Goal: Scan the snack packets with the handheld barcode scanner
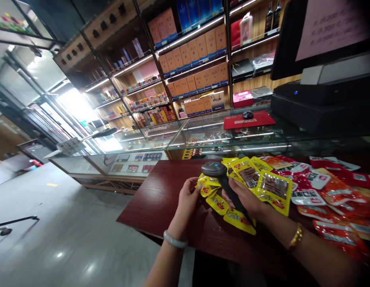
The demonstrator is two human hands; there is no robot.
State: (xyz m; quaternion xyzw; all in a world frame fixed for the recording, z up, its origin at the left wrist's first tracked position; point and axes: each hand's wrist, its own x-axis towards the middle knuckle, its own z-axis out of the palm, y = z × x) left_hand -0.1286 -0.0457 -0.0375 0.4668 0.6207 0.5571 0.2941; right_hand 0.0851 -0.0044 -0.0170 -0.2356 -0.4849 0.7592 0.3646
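Note:
My right hand (244,195) is wrapped round the handle of a black barcode scanner (214,169), its head tilted toward the left over the yellow packets. With thumb and fingers together, my left hand (188,196) grips the left edge of a yellow snack packet (209,184), partly covered by the scanner head. More yellow snack packets lie beneath and around the scanner, among them one with a clear window (274,187) to the right of my right hand. The packets rest on a dark red wooden table (161,191).
Red and orange snack packets (337,191) are heaped on the table's right side. Behind stands a glass display counter (179,139) with a red mat (262,118) and a computer mouse (247,115). A black monitor (285,44) is at upper right; stocked shelves line the wall.

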